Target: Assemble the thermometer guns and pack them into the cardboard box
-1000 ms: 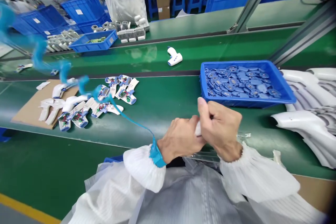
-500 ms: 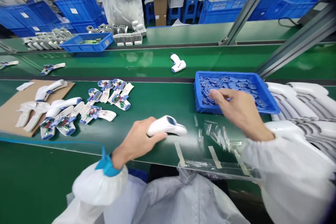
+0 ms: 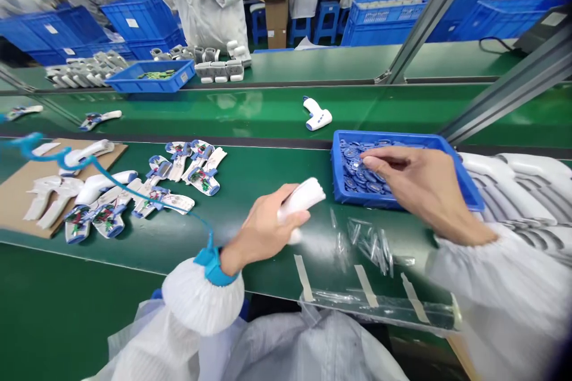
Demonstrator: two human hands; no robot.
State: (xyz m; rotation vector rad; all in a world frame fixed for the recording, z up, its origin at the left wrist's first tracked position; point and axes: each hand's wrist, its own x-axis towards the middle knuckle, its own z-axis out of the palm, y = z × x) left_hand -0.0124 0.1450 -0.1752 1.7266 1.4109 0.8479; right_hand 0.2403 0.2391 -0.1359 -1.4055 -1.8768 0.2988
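White thermometer body (image 3: 301, 199), long axis tilted up-right toward blue tray (image 3: 388, 138), gripped in left hand (image 3: 261, 229); hands apart.

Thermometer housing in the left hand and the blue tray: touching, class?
Apart: the head view shows green belt between the thermometer housing and the blue tray.

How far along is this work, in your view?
Done: a finished-looking white thermometer lies on the far belt. In hand: the left hand holds a white housing; the right hand reaches into a blue tray of blue parts. Remaining: the stacked white shells.
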